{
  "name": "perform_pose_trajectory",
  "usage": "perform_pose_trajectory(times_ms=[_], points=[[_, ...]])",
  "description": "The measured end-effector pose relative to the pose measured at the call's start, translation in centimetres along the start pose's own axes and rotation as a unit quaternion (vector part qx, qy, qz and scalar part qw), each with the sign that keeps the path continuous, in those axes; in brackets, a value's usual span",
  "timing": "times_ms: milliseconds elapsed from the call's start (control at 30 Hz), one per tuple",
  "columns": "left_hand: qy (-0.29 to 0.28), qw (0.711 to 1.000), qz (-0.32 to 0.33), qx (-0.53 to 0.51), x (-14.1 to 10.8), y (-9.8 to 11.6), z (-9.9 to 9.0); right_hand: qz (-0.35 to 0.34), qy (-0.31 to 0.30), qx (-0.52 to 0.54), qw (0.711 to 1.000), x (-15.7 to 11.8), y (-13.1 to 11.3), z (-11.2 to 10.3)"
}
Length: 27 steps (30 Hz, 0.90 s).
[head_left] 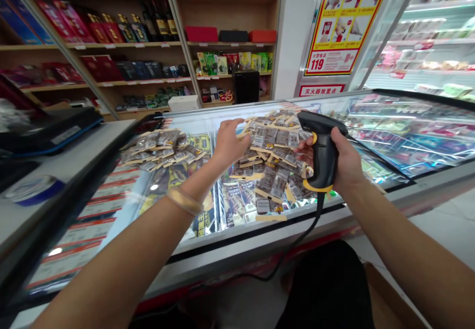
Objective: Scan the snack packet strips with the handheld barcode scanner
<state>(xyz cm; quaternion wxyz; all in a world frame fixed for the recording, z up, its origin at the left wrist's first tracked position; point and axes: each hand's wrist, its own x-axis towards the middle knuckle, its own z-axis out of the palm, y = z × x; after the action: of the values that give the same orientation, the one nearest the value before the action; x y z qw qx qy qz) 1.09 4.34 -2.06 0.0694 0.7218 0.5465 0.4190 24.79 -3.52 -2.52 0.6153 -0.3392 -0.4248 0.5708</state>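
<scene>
My right hand [349, 163] is wrapped around the grip of a black and yellow barcode scanner [326, 153], its head pointing left over the packets. Some of its fingers show on the far side of the handle. My left hand [232, 143], with a gold bangle [184, 200] on the wrist, hovers at the left edge of a big pile of small clear packets with tan edges [272, 143]. Its thumb and fingers are apart, and I see nothing held between them. A smaller heap of similar packets [159, 146] lies to the left on the glass freezer top [128, 205].
The scanner's black cable [274, 269] hangs down in front of the freezer. A counter on the left bears a roll of tape [35, 189] and a black device [48, 126]. Stocked shelves [148, 44] stand behind, and a lit display fridge [426, 47] is at right.
</scene>
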Motion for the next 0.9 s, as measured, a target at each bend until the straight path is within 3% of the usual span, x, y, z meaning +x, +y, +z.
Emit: perform_pose_trajectory(times_ms=[100, 300, 433, 533, 667, 900], points=[[0.033, 0.999, -0.013, 0.022, -1.1, -3.1, -3.1, 0.013, -0.045, 0.004, 0.999, 0.1, 0.9, 3.2], [0.111, 0.988, -0.092, 0.063, -3.8, -11.2, -10.0, 0.07, -0.163, 0.013, 0.984, 0.5, 4.4, 12.2], [0.133, 0.978, -0.121, 0.106, -5.7, -14.6, -12.7, 0.113, -0.212, 0.011, 0.971, 0.9, 7.1, 16.5], [0.085, 0.983, -0.089, 0.134, -7.0, -15.6, -13.3, 0.157, -0.21, 0.0, 0.965, 1.1, 9.1, 17.4], [0.007, 0.981, -0.019, 0.192, -7.7, -15.8, -13.0, 0.2, -0.182, -0.019, 0.963, 1.0, 10.8, 16.8], [-0.005, 0.976, 0.072, 0.205, -7.0, -15.5, -12.5, 0.22, -0.176, -0.014, 0.959, 0.7, 10.7, 16.3]])
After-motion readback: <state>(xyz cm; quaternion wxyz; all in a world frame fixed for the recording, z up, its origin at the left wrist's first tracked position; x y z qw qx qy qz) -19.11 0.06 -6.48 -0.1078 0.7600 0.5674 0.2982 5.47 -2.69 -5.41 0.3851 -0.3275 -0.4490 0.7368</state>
